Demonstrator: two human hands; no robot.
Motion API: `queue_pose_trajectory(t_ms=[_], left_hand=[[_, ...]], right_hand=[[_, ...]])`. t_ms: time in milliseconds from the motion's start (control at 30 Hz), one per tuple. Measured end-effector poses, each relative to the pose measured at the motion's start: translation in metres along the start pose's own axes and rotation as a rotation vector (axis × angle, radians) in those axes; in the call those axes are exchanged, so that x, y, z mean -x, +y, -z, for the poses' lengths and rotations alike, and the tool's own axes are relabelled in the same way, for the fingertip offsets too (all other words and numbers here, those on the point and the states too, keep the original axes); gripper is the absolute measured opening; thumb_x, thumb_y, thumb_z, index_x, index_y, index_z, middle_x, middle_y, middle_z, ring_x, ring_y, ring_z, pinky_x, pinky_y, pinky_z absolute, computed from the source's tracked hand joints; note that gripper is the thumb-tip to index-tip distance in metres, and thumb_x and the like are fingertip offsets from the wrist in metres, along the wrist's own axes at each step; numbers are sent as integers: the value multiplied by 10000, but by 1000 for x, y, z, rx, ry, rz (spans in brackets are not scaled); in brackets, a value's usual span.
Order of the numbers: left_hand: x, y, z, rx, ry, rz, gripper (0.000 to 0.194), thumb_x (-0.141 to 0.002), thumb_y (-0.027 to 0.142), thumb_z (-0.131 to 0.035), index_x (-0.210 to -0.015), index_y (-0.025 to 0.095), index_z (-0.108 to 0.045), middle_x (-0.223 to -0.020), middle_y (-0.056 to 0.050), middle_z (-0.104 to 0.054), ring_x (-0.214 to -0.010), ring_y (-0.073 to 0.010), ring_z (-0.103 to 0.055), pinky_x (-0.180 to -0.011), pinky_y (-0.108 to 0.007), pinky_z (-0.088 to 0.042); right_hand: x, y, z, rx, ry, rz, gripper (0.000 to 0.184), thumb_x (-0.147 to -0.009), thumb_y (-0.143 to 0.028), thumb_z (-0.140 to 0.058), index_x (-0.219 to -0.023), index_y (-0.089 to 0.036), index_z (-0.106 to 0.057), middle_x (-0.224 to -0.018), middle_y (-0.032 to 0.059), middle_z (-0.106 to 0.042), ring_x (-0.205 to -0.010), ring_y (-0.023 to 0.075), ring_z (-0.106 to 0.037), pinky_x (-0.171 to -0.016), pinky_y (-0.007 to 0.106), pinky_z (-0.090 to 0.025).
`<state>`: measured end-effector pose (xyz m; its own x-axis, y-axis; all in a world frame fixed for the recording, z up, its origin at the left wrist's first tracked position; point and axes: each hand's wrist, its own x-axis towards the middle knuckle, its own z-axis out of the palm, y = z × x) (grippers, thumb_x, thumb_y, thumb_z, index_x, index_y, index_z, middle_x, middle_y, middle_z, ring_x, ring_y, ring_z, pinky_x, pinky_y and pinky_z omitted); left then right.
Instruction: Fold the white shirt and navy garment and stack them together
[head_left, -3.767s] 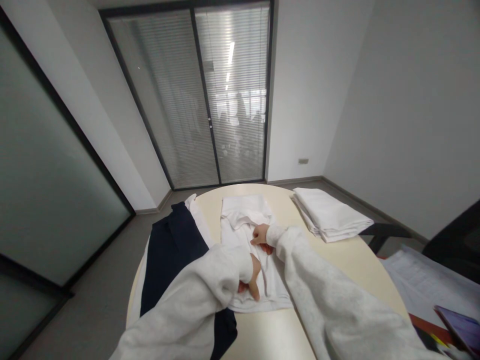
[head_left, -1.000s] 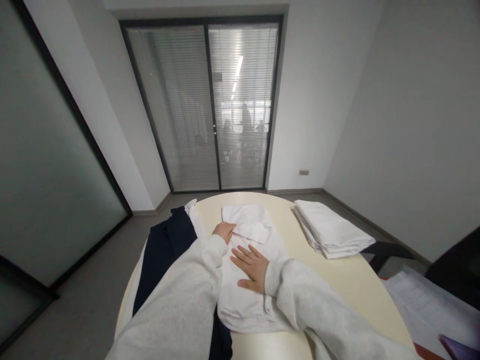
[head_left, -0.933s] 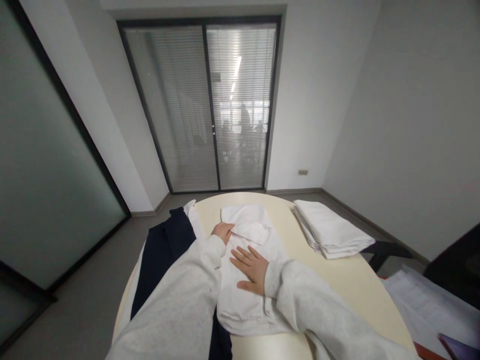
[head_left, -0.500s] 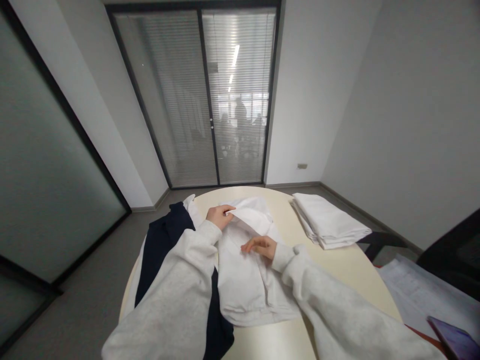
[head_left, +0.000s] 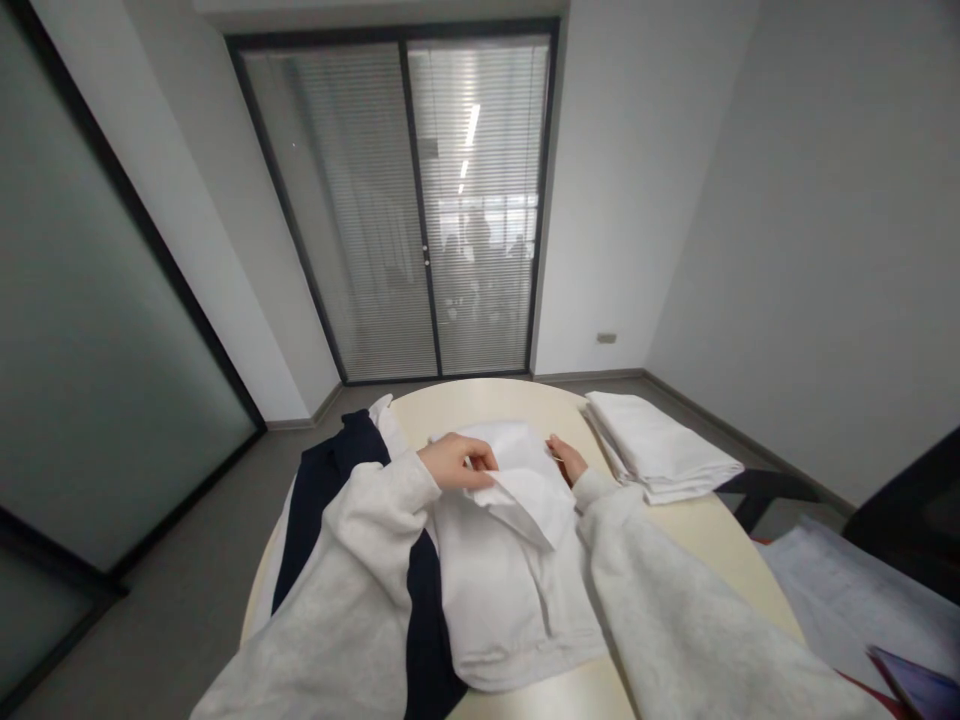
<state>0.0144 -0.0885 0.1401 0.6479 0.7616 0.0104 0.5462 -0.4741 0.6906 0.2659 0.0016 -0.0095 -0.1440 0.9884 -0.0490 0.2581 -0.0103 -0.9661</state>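
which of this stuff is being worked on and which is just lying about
In use:
- white cloth in the middle, its flap held by the left hand; right hand at its far edge
- table beneath

Lying about, apparently:
- navy cloth
- folded white stack
- papers
- screened device, partly out of view

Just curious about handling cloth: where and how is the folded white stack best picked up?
I'd grip the white stack by its right corner, coming from the right, fingers beneath and thumb on top: that corner seems to jut past the table, leaving room underneath.
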Motion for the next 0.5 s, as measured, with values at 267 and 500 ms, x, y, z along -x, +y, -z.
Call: queue_pose_trajectory(t_ms=[267,500], left_hand=[[-1,-49,5,290,-263,286,510,-598,567,-643,-925,176,-619,-776,-33,-666,-739,-158,-604,-475,-175,-424],[2,-103,5,182,-346,681,668,-606,767,-442,-575,115,-584,-542,-90,-619,-487,-163,-581,-437,-237,-425]], right_hand=[[1,6,3,-72,-82,31,818,-417,-520,-724,-1100,-160,-453,-821,55,-652,-749,227,-615,-695,382,-488],[15,-3,13,-134,-530,-89,666,-436,-399,-751,-1004,-109,-556,-997,132,-636,-916,278,-595,-826,410,-464]])
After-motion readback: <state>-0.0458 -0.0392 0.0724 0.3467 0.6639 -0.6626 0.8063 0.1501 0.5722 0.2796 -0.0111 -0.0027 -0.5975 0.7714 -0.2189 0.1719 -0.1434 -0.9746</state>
